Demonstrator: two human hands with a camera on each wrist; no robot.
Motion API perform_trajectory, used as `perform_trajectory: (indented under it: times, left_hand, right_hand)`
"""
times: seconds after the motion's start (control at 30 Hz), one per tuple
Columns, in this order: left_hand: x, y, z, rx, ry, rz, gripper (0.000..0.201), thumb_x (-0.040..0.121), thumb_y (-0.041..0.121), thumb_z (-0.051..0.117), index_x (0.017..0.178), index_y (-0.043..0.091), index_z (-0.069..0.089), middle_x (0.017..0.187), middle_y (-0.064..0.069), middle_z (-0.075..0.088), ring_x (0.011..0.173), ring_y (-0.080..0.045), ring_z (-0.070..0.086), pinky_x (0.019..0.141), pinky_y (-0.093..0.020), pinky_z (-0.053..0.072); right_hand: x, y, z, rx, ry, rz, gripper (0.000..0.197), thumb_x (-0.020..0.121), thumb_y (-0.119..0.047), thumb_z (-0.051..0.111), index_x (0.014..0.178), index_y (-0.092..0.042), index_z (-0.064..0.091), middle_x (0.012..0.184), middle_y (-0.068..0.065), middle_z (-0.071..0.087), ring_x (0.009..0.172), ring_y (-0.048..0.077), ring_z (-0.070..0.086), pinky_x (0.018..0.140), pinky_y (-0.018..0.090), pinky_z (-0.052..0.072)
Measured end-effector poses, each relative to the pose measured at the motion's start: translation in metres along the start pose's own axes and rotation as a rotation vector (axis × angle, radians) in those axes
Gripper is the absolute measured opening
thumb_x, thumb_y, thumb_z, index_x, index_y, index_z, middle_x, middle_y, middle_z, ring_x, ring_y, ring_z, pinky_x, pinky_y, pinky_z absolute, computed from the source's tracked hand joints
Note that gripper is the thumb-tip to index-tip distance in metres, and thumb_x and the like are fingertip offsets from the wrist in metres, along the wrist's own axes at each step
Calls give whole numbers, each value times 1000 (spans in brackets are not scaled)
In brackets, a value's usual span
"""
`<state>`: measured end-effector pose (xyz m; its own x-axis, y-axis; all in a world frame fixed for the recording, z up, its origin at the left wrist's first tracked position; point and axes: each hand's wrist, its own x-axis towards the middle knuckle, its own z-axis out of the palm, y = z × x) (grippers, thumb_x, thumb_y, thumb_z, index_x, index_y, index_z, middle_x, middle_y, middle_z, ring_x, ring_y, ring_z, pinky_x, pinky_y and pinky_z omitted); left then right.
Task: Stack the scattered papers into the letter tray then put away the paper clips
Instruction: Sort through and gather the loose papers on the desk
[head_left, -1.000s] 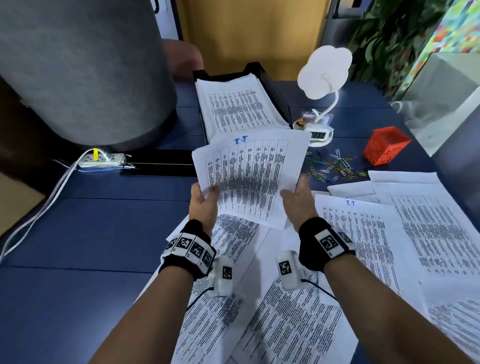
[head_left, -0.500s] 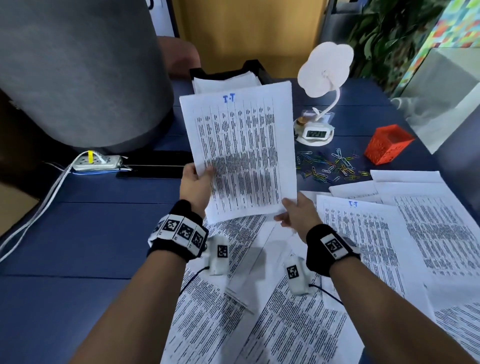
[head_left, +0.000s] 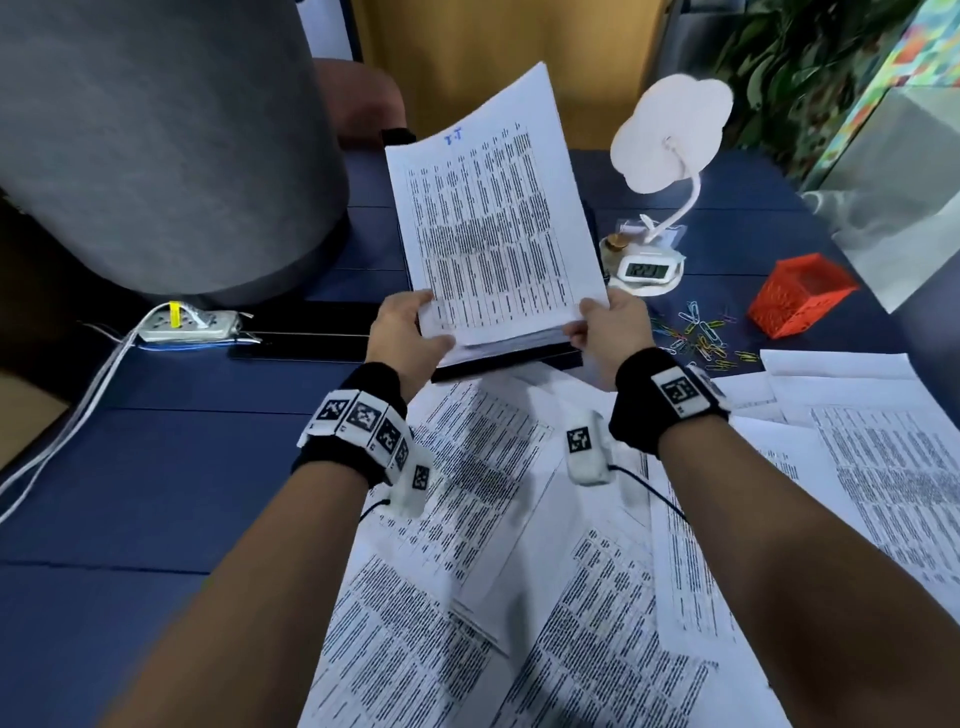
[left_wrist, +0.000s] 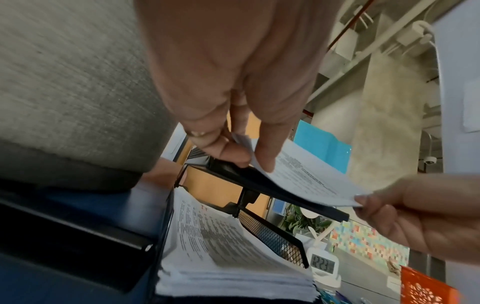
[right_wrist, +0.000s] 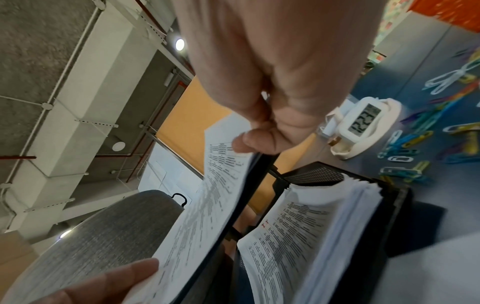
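- Stacking step in hand, paper clips not yet touched.
- Left hand (head_left: 402, 332) pinching the near left corner of a printed sheet (head_left: 493, 218), thumb on top, fingers (left_wrist: 228, 150) curled beneath.
- Right hand (head_left: 608, 327) pinching the near right corner likewise, thumb (right_wrist: 255, 142) pressed on the print.
- Sheet tilted up and away from the fingertips, far edge raised, near edge low over the front lip of the black letter tray (left_wrist: 272, 232).
- Just below the fingers, a thick stack (right_wrist: 311, 226) already lying in the tray's lower tier.
- Possibly an upper tier directly under the held sheet; dark edge there too blurred to tell whether sheet or rail.
- Behind the wrists, nearer the body, many scattered papers (head_left: 597, 623) overlapping on the blue desk (head_left: 130, 493).
- Right of the right fingers, coloured paper clips (head_left: 696, 338) loose on the desk, with an orange mesh box (head_left: 800, 296) beyond them and a small white clock (head_left: 649, 270) between box and tray.
- Judged early to midway: one tier filled, plenty of sheets left, clips all out.
- Next move calls for lowering the far edge, sliding the sheet forward square with the tray walls, then releasing both pinches together so no corner snags on the mesh side.
- Afterwards, reaching back for another sheet from the spread.
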<state>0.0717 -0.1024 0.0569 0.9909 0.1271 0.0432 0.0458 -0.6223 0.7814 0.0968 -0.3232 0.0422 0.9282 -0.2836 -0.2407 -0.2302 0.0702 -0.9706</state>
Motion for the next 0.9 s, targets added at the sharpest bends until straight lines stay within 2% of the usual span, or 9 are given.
perform_trajectory:
  times: [0.23, 0.33, 0.43, 0.5, 0.57, 0.67, 0.73, 0.83, 0.9]
  left_hand:
    - [28, 7, -2, 198, -16, 48, 62, 84, 20, 71, 139, 9, 45, 143, -9, 38, 130, -21, 40, 106, -23, 29]
    - [36, 10, 1, 240, 15, 62, 57, 85, 19, 69, 137, 7, 48, 141, -10, 41, 128, -21, 42, 105, -23, 29]
    - [42, 11, 4, 272, 34, 62, 51, 87, 21, 67, 133, 5, 52, 139, -11, 43, 128, -23, 43, 108, -26, 29]
    - [47, 11, 5, 279, 39, 48, 48, 87, 23, 67, 130, 4, 55, 137, -11, 45, 126, -23, 44, 107, -27, 31]
    - [50, 10, 5, 277, 46, 34, 47, 87, 25, 67, 128, 5, 56, 135, -10, 47, 124, -23, 46, 105, -28, 33]
    - [51, 9, 5, 269, 86, 45, 42, 88, 25, 66, 124, 5, 60, 132, -11, 51, 120, -23, 49, 101, -28, 37]
    - [50, 7, 6, 267, 116, 68, 38, 89, 23, 65, 122, 5, 61, 130, -9, 50, 116, -21, 51, 98, -25, 38]
    - [48, 5, 6, 260, 146, 77, 27, 89, 22, 64, 111, 5, 65, 124, -7, 48, 95, -15, 52, 89, -23, 40]
    - [48, 4, 6, 275, 148, 82, 21, 89, 22, 64, 102, 5, 68, 119, -7, 49, 94, -17, 52, 88, -27, 43]
  right_hand:
    - [25, -16, 16, -16, 71, -73, 31, 97, 1, 31, 124, 3, 47, 97, 17, 57, 41, 6, 60, 40, 19, 47]
    - [32, -20, 19, -56, 85, -107, 32, 97, 3, 31, 125, -1, 46, 100, 18, 51, 43, 7, 60, 41, 19, 48]
    - [43, -22, 18, -167, 106, -135, 31, 94, 3, 35, 122, 0, 49, 111, 26, 59, 40, 5, 60, 41, 18, 50]
    - [48, -24, 17, -279, 132, -171, 23, 93, 1, 40, 109, -9, 52, 106, 23, 64, 39, 5, 60, 39, 20, 49]
    - [52, -25, 17, -375, 155, -207, 20, 90, -2, 46, 106, -12, 55, 101, 17, 67, 50, 14, 65, 40, 21, 49]
    - [57, -25, 17, -474, 179, -244, 28, 83, -11, 57, 111, -14, 58, 85, 5, 65, 73, 31, 68, 63, 36, 58]
    - [57, -26, 17, -511, 197, -256, 32, 79, -14, 62, 111, -15, 60, 80, 0, 62, 82, 31, 67, 79, 44, 55]
    - [58, -25, 15, -600, 230, -283, 34, 80, -18, 65, 113, -13, 61, 97, 6, 68, 92, 23, 64, 84, 30, 50]
    - [59, -24, 15, -634, 257, -298, 35, 80, -19, 66, 113, -12, 62, 104, 8, 68, 98, 24, 62, 85, 29, 47]
